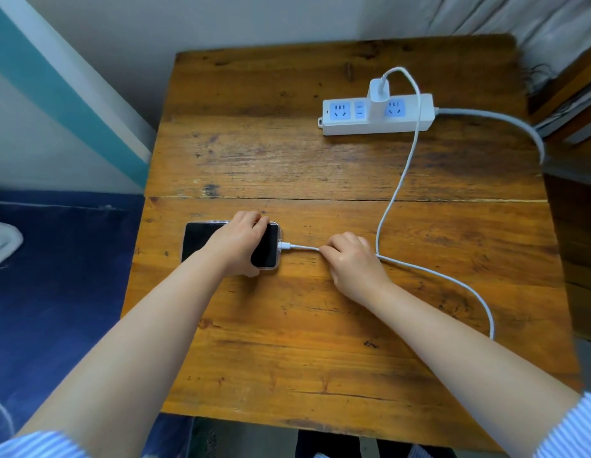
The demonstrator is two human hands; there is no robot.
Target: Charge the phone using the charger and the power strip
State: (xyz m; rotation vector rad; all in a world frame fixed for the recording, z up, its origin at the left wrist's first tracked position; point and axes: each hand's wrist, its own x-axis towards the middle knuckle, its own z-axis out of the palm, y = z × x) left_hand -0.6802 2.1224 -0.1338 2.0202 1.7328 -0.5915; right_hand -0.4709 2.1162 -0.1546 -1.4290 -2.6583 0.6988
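A black phone point(198, 239) in a clear case lies flat on the wooden table point(320, 325), screen dark. My left hand point(238, 242) grips it across its right half. The white cable's plug point(285, 246) sits in the phone's right end. My right hand point(350, 259) pinches the white cable point(396, 193) just right of the plug. The cable loops toward the table's right edge and runs up to the white charger point(379, 94), which stands plugged into the white power strip point(376, 115) at the far right.
The power strip's thick grey cord point(505, 122) runs off the table's right edge. A blue-covered bed point(56, 276) lies to the left. A wall stands behind the table, and wooden furniture stands at the right.
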